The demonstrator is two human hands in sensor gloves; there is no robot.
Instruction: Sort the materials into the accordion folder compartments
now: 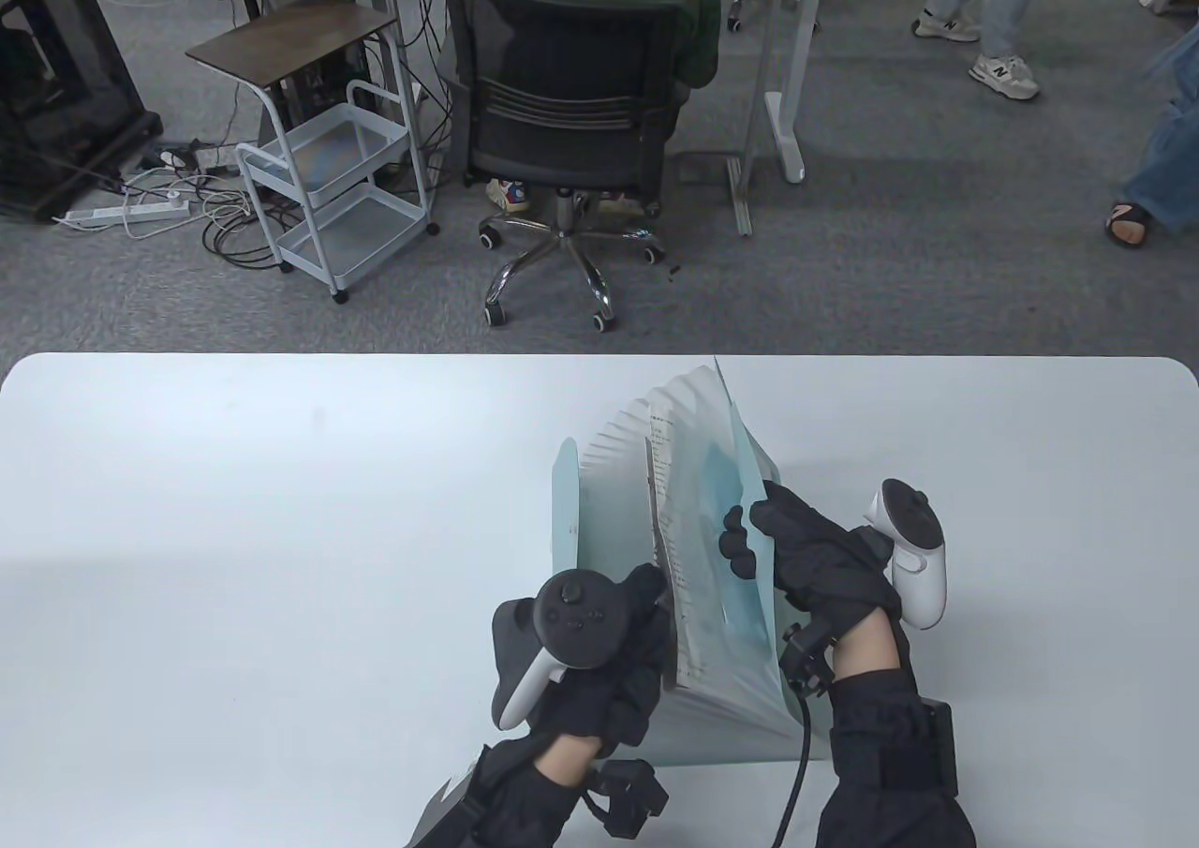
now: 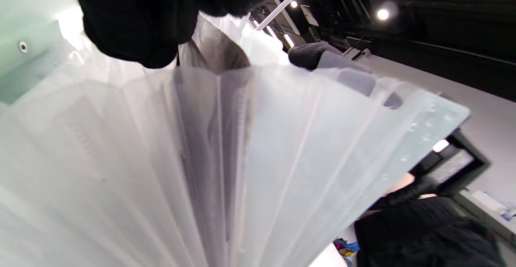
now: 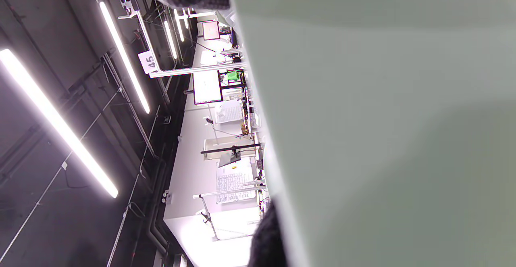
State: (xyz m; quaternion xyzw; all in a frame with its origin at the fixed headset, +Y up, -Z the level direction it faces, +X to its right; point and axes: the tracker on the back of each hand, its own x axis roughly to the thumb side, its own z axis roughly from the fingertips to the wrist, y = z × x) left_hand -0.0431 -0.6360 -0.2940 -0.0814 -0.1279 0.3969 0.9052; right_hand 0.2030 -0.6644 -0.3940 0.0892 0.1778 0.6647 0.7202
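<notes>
From above, the left hand [image 1: 599, 642] grips a printed sheet [image 1: 670, 548] standing in the fanned-out accordion folder [image 1: 712, 511], which stands on the white bench [image 1: 234, 529] near its front edge. The right hand [image 1: 815, 557] clasps the folder's pale blue outer cover, fingers [image 1: 740, 534] curled over its edge. The left wrist view looks up between the translucent pleated pockets [image 2: 282, 158], with paper edges in a middle one. The right wrist view shows mostly the cover's plain green face [image 3: 383, 117].
</notes>
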